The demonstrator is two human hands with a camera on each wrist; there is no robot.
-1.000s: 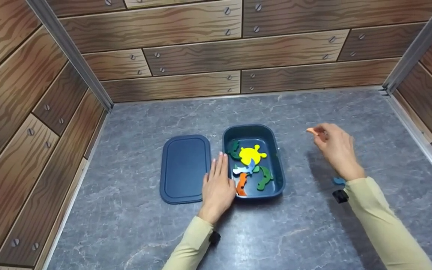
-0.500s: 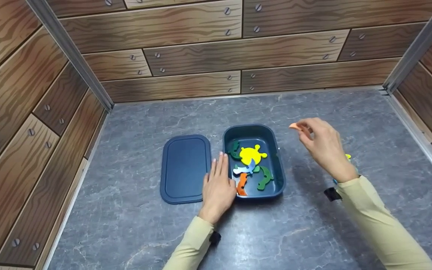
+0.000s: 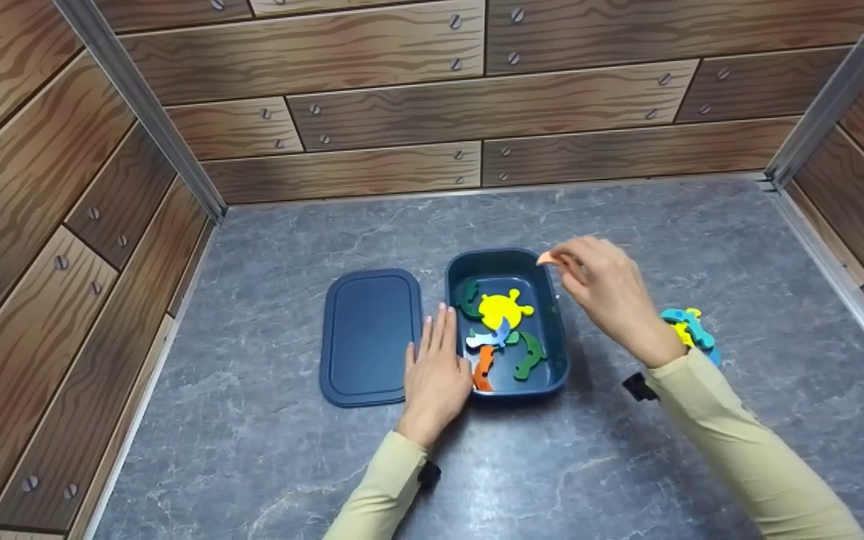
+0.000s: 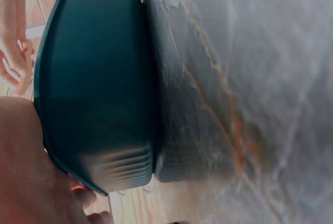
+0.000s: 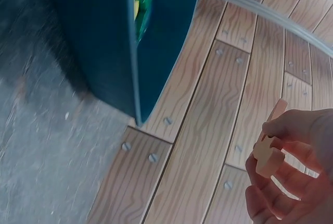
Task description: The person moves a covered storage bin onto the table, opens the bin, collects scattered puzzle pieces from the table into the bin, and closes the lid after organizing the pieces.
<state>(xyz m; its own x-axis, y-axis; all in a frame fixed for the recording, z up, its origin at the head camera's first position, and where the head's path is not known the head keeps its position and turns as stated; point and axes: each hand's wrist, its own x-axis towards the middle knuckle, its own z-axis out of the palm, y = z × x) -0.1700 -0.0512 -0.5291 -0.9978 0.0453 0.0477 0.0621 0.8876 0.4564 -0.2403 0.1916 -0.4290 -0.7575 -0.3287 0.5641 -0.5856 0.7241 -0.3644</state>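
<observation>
A dark blue plastic box (image 3: pixel 561 341) stands with its top off, holding several flat toy pieces. Among these lie a yellow turtle-shaped piece (image 3: pixel 499 310), an orange piece (image 3: pixel 484 367), a blue-white piece (image 3: pixel 486 339) and a green piece (image 3: pixel 529 357). My left hand (image 3: pixel 436 382) rests with straight fingers along the box's left rim, over the lid's edge. Between thumb and fingers my right hand (image 3: pixel 604 281) pinches a small orange toy piece (image 5: pixel 268 156), raised by the box's far right corner. The left wrist view shows the box's side wall (image 4: pixel 99 78) close up.
The matching blue lid (image 3: pixel 370 337) lies flat just left of the box. A small cluster of teal and yellow toy pieces (image 3: pixel 691 328) sits on the grey marbled table (image 3: pixel 252 450) beside the right sleeve. Wood-patterned panels (image 3: pixel 387 112) enclose the back and sides.
My right hand has moved left with the orange toy piece, from well right of the box to its far right rim. The teal and yellow pieces came into sight. The left hand stays put.
</observation>
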